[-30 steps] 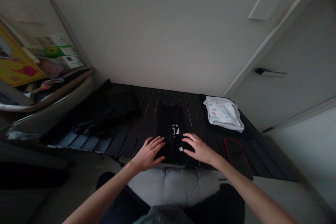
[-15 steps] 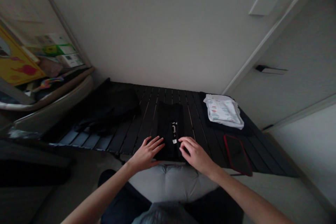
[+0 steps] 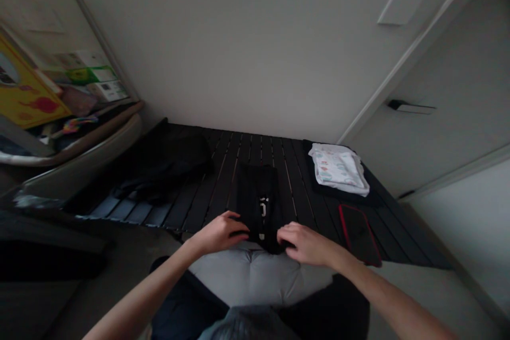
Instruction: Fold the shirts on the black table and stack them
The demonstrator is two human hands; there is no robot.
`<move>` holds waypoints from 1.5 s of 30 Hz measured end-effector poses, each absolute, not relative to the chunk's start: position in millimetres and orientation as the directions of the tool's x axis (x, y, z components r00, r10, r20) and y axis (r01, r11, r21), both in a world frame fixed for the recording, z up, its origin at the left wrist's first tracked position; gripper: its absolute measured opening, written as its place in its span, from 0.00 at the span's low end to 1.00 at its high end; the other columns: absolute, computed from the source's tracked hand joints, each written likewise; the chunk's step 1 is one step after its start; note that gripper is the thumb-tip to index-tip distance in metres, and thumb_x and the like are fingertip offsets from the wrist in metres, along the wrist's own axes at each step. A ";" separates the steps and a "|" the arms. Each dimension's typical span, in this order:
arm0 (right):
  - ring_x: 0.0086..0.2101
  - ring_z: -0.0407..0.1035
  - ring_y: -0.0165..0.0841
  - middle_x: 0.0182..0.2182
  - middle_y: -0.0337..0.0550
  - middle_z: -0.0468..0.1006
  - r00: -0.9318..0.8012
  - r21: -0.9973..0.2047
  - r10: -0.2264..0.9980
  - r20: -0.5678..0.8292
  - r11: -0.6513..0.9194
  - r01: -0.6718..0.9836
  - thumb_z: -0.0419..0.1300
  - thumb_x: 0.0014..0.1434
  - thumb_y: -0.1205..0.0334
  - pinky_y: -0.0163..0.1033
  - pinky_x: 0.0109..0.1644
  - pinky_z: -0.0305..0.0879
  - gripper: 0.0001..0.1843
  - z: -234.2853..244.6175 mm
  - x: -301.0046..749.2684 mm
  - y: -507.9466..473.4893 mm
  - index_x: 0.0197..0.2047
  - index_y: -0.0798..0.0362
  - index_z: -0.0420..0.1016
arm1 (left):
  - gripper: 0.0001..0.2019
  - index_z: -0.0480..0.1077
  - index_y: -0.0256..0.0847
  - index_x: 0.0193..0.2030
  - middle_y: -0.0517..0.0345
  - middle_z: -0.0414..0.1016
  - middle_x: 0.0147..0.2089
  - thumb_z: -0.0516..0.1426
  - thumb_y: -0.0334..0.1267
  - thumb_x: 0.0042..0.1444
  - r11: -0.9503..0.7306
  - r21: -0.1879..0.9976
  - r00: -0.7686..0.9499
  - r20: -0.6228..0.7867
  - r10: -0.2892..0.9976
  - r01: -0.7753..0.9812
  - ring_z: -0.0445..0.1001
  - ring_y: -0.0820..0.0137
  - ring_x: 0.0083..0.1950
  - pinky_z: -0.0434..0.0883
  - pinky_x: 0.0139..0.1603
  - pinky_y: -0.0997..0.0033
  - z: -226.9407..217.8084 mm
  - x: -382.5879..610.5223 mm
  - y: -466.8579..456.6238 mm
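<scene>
Right in at the near edge of the slatted black desk [image 3: 289, 170], both hands are working the black garment [image 3: 257, 196], folded into a long narrow strip at the middle of the desk, a small white print [image 3: 263, 208] showing on it. In the last moment the hands have drawn in and the strip's near end has bunched up, so it's now held from both sides! The left hand [image 3: 221, 232] comes in from the left, its fingers [image 3: 239, 226] curled and pinching the near-left edge. The right hand [image 3: 306, 244] mirrors it, fingers [image 3: 285, 235] clenched on the near-right edge. Just below sits a grey cushion [image 3: 258, 279]. Out to the far right, a folded white printed cloth [image 3: 338, 169] rests on dark fabric, with a phone in a red case [image 3: 358, 236] near it. Over on the left lies a heap of dark clothing [image 3: 167, 162].
</scene>
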State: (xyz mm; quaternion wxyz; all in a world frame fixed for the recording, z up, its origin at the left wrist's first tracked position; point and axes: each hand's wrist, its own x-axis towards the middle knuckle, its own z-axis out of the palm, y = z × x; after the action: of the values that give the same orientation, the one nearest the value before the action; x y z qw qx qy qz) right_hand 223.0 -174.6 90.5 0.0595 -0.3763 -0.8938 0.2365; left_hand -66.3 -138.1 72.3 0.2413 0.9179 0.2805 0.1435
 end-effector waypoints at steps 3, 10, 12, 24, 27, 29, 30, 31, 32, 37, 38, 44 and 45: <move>0.38 0.71 0.33 0.35 0.39 0.77 -0.567 -0.549 0.823 -0.043 0.454 0.701 0.54 0.53 0.71 0.36 0.44 0.64 0.14 118.3 227.9 -141.1 0.41 0.49 0.73 | 0.16 0.76 0.44 0.47 0.58 0.80 0.44 0.50 0.48 0.64 -0.672 0.542 0.700 0.197 0.686 0.505 0.74 0.65 0.53 0.68 0.57 0.64 92.3 -57.1 -103.7; 0.53 0.66 0.42 0.55 0.57 0.70 0.037 -0.507 0.952 0.304 0.129 0.852 0.55 0.60 0.60 0.44 0.55 0.62 0.25 104.3 223.5 -46.8 0.60 0.57 0.61 | 0.24 0.57 0.42 0.66 0.46 0.69 0.60 0.50 0.43 0.64 -0.416 0.554 0.196 0.413 0.889 0.721 0.67 0.58 0.61 0.64 0.59 0.51 97.4 -22.4 -9.9; 0.55 0.64 0.46 0.56 0.63 0.68 0.123 -0.454 0.972 0.199 -0.019 0.891 0.56 0.60 0.57 0.46 0.56 0.61 0.30 82.6 219.4 -38.4 0.62 0.62 0.58 | 0.30 0.47 0.43 0.70 0.44 0.59 0.67 0.50 0.44 0.64 -0.332 0.510 0.127 0.395 0.910 0.793 0.57 0.53 0.67 0.60 0.61 0.44 83.3 -16.3 -5.5; 0.51 0.69 0.47 0.49 0.56 0.75 0.247 -0.399 0.947 -0.203 -0.311 0.863 0.58 0.56 0.64 0.52 0.53 0.60 0.23 49.7 177.8 -26.1 0.55 0.57 0.65 | 0.30 0.51 0.45 0.70 0.45 0.45 0.73 0.45 0.54 0.63 -0.246 0.246 0.208 0.170 0.963 0.937 0.42 0.46 0.72 0.46 0.65 0.34 -2.3 -2.4 -40.5; 0.50 0.70 0.42 0.47 0.51 0.76 0.231 -0.416 0.964 -0.133 -0.265 0.870 0.55 0.57 0.69 0.48 0.54 0.58 0.23 61.1 184.5 -23.4 0.57 0.54 0.62 | 0.31 0.46 0.42 0.71 0.45 0.44 0.73 0.42 0.52 0.65 -0.230 0.298 0.164 0.231 0.959 0.926 0.42 0.51 0.73 0.50 0.67 0.42 2.6 -6.8 -43.2; 0.49 0.70 0.41 0.46 0.50 0.76 0.227 -0.410 0.973 -0.031 -0.220 0.885 0.54 0.57 0.71 0.47 0.53 0.56 0.24 72.6 193.5 -23.4 0.57 0.53 0.61 | 0.31 0.43 0.41 0.72 0.44 0.43 0.73 0.41 0.51 0.66 -0.240 0.329 0.149 0.279 0.949 0.913 0.42 0.53 0.73 0.52 0.66 0.45 4.5 -9.4 -45.4; 0.49 0.70 0.41 0.46 0.50 0.76 0.230 -0.399 0.973 0.029 -0.199 0.895 0.54 0.57 0.71 0.46 0.53 0.55 0.24 79.7 199.3 -23.5 0.57 0.53 0.61 | 0.31 0.42 0.41 0.72 0.44 0.43 0.73 0.41 0.50 0.66 -0.247 0.339 0.146 0.296 0.944 0.908 0.42 0.53 0.73 0.52 0.66 0.45 4.8 -10.3 -46.4; 0.49 0.69 0.41 0.46 0.51 0.75 0.238 -0.383 0.967 0.087 -0.188 0.904 0.53 0.58 0.72 0.46 0.53 0.54 0.23 87.6 206.2 -23.6 0.57 0.54 0.62 | 0.31 0.42 0.41 0.72 0.44 0.44 0.73 0.42 0.50 0.66 -0.255 0.347 0.147 0.308 0.940 0.903 0.43 0.53 0.73 0.53 0.66 0.45 4.6 -10.8 -47.0; 0.48 0.69 0.41 0.46 0.51 0.75 0.253 -0.364 0.957 0.139 -0.188 0.912 0.52 0.58 0.72 0.47 0.54 0.53 0.22 96.3 214.1 -23.6 0.56 0.54 0.63 | 0.31 0.42 0.41 0.72 0.44 0.45 0.73 0.42 0.50 0.66 -0.262 0.351 0.149 0.317 0.937 0.899 0.43 0.52 0.73 0.53 0.65 0.45 4.1 -11.0 -47.4; 0.43 0.68 0.41 0.42 0.52 0.74 0.341 -0.245 0.839 0.424 -0.257 0.935 0.47 0.59 0.73 0.51 0.54 0.49 0.20 139.6 273.1 -24.0 0.53 0.54 0.68 | 0.31 0.43 0.41 0.72 0.43 0.47 0.73 0.44 0.48 0.65 -0.276 0.324 0.158 0.346 0.925 0.905 0.45 0.52 0.72 0.54 0.64 0.45 1.9 -9.4 -47.5; 0.43 0.67 0.41 0.42 0.52 0.74 0.367 -0.222 0.793 0.486 -0.294 0.930 0.46 0.59 0.73 0.52 0.54 0.48 0.20 145.7 287.5 -24.4 0.53 0.55 0.68 | 0.30 0.44 0.40 0.71 0.44 0.46 0.73 0.44 0.47 0.65 -0.269 0.311 0.156 0.344 0.926 0.911 0.45 0.52 0.72 0.55 0.65 0.45 1.9 -9.1 -47.6; 0.56 0.54 0.57 0.54 0.72 0.64 0.544 -0.159 0.574 0.612 -0.585 0.795 0.43 0.61 0.71 0.60 0.54 0.46 0.25 142.0 344.0 -27.3 0.60 0.67 0.62 | 0.29 0.48 0.38 0.70 0.45 0.44 0.73 0.45 0.45 0.65 -0.219 0.255 0.130 0.327 0.936 0.942 0.44 0.54 0.73 0.54 0.65 0.49 4.9 -6.0 -48.7; 0.58 0.51 0.58 0.56 0.73 0.62 0.533 -0.139 0.590 0.606 -0.581 0.802 0.43 0.61 0.70 0.61 0.55 0.45 0.26 135.7 343.6 -28.2 0.61 0.68 0.60 | 0.28 0.49 0.38 0.70 0.46 0.44 0.73 0.45 0.44 0.65 -0.209 0.254 0.119 0.327 0.937 0.944 0.43 0.55 0.73 0.54 0.65 0.49 6.4 -5.7 -48.9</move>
State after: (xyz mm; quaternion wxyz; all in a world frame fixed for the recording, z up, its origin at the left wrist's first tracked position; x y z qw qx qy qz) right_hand 343.6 -28.2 135.7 0.2055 -0.8510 -0.4089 -0.2575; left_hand -5.7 -48.9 6.4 -0.0084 0.7481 0.6288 0.2118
